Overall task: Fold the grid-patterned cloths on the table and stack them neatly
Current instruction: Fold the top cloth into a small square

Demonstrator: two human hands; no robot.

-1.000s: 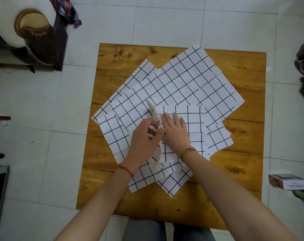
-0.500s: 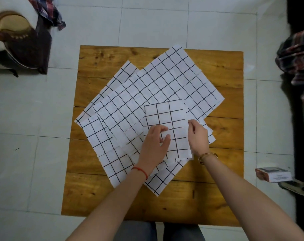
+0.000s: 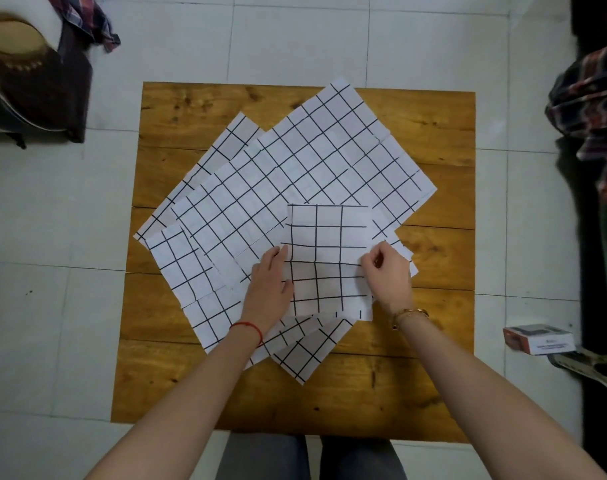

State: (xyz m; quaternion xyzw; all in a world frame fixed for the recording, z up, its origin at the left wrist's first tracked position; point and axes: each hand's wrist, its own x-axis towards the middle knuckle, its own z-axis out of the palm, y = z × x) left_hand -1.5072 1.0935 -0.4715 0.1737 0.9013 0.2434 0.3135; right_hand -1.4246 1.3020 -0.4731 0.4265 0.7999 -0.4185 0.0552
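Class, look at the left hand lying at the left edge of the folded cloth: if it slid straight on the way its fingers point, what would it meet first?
The left hand points away from the person, so it would probably slide onto the big unfolded grid cloth spread beyond it, beside the folded cloth.

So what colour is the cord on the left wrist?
Red cord, seen in the head view.

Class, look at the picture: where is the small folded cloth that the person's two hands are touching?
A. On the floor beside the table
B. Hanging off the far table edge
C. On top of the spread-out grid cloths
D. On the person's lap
C: the folded cloth lies flat on the spread cloths, with the left hand and the right hand at its side edges.
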